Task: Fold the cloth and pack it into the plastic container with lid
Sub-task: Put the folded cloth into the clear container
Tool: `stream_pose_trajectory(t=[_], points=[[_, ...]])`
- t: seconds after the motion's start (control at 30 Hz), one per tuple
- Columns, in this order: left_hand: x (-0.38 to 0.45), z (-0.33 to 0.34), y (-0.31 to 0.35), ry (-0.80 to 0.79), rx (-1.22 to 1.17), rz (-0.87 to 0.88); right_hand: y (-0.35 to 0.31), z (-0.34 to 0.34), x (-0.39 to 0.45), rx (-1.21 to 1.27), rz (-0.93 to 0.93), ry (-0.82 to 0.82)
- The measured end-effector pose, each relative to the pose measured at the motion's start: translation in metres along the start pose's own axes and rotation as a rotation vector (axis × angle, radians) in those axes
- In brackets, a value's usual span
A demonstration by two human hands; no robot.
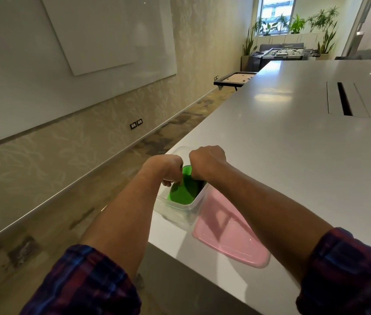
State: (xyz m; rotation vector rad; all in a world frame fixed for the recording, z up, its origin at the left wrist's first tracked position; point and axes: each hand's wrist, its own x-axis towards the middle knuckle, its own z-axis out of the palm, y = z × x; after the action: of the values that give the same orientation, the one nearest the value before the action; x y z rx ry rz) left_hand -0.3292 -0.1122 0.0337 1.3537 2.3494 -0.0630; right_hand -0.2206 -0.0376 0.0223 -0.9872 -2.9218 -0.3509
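Green cloth (185, 189) sits inside the clear container (180, 212) at the near left edge of the white worktop (293, 144), smooth and folded. Left hand (166, 169) and right hand (207, 161) both have their fingers closed on the cloth's far edge. Pink lid (230, 235) lies flat just right of the container, touching it.

We saw a pale grey table (293, 155) carrying a clear plastic container (181, 214) at its near left edge, with a pink lid (230, 237) touching it.
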Motion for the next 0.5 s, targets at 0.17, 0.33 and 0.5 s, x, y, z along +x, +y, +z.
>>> stream_pose_trajectory(t=[0.17,0.33,0.5], points=[[-0.006,-0.001,0.007,-0.091,0.079,-0.021,0.001,-0.005,-0.004,-0.045,-0.038,0.055],[-0.003,0.012,0.008,-0.096,0.017,-0.024,0.003,-0.007,-0.007,-0.03,-0.121,0.074],[-0.004,0.013,0.007,-0.029,0.066,-0.008,0.001,0.001,-0.006,0.039,-0.187,-0.123]])
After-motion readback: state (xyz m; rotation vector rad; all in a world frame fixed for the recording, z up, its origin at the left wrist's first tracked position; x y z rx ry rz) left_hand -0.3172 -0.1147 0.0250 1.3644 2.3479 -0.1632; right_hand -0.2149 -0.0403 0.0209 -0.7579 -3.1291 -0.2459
